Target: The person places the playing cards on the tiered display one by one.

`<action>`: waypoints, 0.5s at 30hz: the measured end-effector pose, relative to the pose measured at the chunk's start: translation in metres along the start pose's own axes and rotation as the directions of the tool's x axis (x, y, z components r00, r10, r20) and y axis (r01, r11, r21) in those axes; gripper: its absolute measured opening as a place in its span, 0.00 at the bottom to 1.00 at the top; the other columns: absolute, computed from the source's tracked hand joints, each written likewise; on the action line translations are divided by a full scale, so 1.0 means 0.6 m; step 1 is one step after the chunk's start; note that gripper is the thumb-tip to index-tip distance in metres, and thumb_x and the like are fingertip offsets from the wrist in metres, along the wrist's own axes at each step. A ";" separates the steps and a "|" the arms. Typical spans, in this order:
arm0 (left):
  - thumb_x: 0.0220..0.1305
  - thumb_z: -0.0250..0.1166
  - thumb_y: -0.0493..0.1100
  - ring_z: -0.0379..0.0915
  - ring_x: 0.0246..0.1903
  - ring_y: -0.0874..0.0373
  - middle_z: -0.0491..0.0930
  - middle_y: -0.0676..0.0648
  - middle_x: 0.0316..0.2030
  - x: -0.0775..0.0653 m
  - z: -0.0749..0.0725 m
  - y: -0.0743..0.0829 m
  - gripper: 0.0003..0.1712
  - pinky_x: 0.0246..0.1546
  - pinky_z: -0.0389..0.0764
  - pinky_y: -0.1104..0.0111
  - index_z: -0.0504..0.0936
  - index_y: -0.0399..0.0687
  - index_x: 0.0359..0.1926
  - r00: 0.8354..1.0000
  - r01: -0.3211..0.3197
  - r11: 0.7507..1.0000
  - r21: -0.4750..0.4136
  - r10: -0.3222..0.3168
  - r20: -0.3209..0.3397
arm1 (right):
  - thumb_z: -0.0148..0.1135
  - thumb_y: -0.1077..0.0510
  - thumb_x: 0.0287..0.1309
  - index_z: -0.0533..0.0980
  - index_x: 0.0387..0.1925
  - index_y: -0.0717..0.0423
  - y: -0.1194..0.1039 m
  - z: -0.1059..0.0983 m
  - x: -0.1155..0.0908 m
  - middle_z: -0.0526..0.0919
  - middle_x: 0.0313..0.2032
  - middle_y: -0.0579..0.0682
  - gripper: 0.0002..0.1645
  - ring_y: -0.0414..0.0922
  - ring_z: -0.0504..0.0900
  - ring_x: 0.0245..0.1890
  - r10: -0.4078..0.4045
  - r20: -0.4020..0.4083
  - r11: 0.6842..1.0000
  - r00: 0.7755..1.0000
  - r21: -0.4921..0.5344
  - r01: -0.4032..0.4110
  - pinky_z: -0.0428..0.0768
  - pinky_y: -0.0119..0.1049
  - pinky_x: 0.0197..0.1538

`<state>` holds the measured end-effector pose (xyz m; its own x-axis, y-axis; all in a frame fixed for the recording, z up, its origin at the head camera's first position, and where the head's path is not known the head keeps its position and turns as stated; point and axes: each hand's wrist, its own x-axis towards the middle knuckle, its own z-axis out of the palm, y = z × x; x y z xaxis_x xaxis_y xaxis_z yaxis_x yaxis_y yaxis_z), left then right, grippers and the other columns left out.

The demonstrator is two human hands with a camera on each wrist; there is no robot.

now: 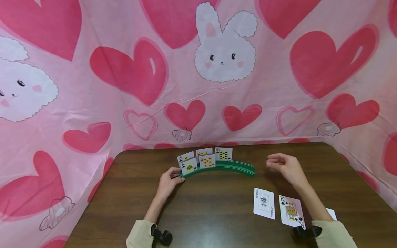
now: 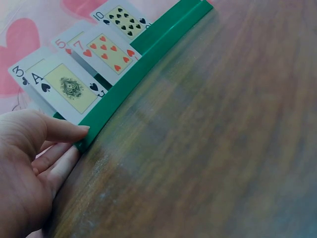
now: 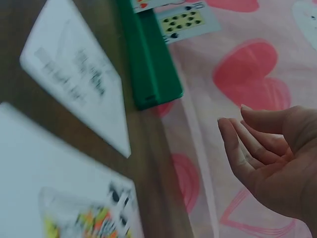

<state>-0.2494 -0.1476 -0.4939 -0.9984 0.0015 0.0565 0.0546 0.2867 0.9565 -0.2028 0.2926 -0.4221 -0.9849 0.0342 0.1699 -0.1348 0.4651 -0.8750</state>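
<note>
A curved green card holder (image 1: 235, 166) stands on the table, and my left hand (image 1: 168, 183) pinches its left end between thumb and fingers. Its front row bears an ace of spades (image 2: 69, 87) and a seven of hearts (image 2: 108, 53). Behind them stand a black three (image 2: 19, 72), a red five (image 2: 62, 41), partly covered, and a ten of spades (image 2: 120, 22). My right hand (image 1: 286, 168), holding nothing, hovers over the table beyond the holder's right end, its fingers loosely bent. In the right wrist view, thumb and fingertips (image 3: 228, 128) stay apart.
Face up on the table near my right forearm lie a joker (image 1: 264, 203) and a king of spades (image 1: 291, 210). Another card (image 1: 332, 214) shows partly from behind that forearm. A pink cloth with hearts and rabbits (image 1: 186, 86) hangs behind the wooden table (image 1: 211, 206).
</note>
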 end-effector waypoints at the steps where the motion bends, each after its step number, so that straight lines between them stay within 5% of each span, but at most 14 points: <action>1: 0.59 0.73 0.32 0.81 0.48 0.47 0.86 0.38 0.45 0.000 0.000 0.000 0.18 0.44 0.78 0.67 0.84 0.33 0.51 1.000 0.001 1.000 -0.003 -0.001 0.000 | 0.68 0.62 0.67 0.78 0.54 0.74 0.003 0.000 -0.002 0.87 0.44 0.65 0.21 0.51 0.89 0.40 0.002 0.022 1.000 1.000 -0.019 -0.002 0.84 0.30 0.41; 9: 0.58 0.73 0.31 0.81 0.47 0.48 0.87 0.39 0.44 0.003 0.000 -0.002 0.18 0.43 0.78 0.67 0.84 0.33 0.50 1.000 -0.005 1.000 0.004 0.005 -0.007 | 0.72 0.59 0.63 0.79 0.53 0.71 0.016 -0.004 -0.022 0.88 0.40 0.54 0.23 0.48 0.85 0.40 0.012 0.244 0.987 0.970 -0.157 0.027 0.81 0.32 0.41; 15: 0.59 0.73 0.32 0.81 0.48 0.48 0.86 0.39 0.45 0.001 0.002 -0.001 0.18 0.44 0.78 0.68 0.84 0.35 0.51 1.000 0.009 1.000 -0.005 -0.009 0.001 | 0.77 0.60 0.56 0.77 0.52 0.72 0.025 0.000 -0.033 0.82 0.38 0.50 0.27 0.45 0.80 0.38 0.009 0.477 0.984 0.879 -0.163 0.078 0.80 0.32 0.41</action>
<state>-0.2500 -0.1469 -0.4948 -0.9989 0.0001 0.0475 0.0456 0.2820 0.9583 -0.1852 0.2989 -0.4386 -0.9189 -0.3873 -0.0746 -0.1919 0.6041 -0.7734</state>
